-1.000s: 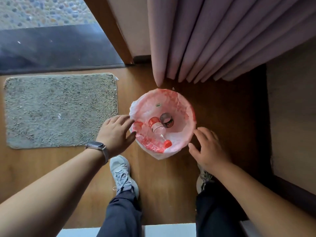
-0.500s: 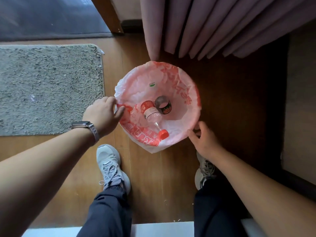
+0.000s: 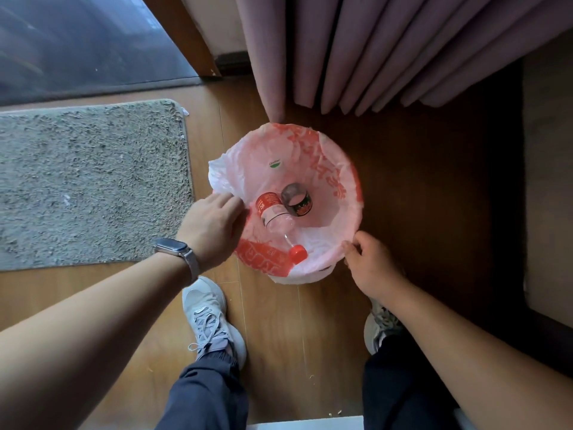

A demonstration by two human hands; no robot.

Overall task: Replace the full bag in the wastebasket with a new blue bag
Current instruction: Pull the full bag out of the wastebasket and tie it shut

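A round wastebasket stands on the wooden floor, lined with a white and red plastic bag (image 3: 322, 162) folded over its rim. Inside the bag lie a clear plastic bottle (image 3: 276, 218) with a red cap and a dark tape roll (image 3: 297, 201). My left hand (image 3: 210, 228), with a watch on the wrist, rests on the bag's left edge, fingers curled over the plastic. At the bag's lower right edge my right hand (image 3: 370, 262) pinches the plastic. No blue bag is in view.
A grey shaggy mat (image 3: 90, 181) lies on the floor to the left. Pink curtains (image 3: 372, 51) hang just behind the basket. My two shoes (image 3: 207, 321) stand right below it. A dark glass door is at the upper left.
Both hands have closed in on the bag's rim. The left hand slid onto the left edge, and the right hand went from open beside the basket to pinching the edge.
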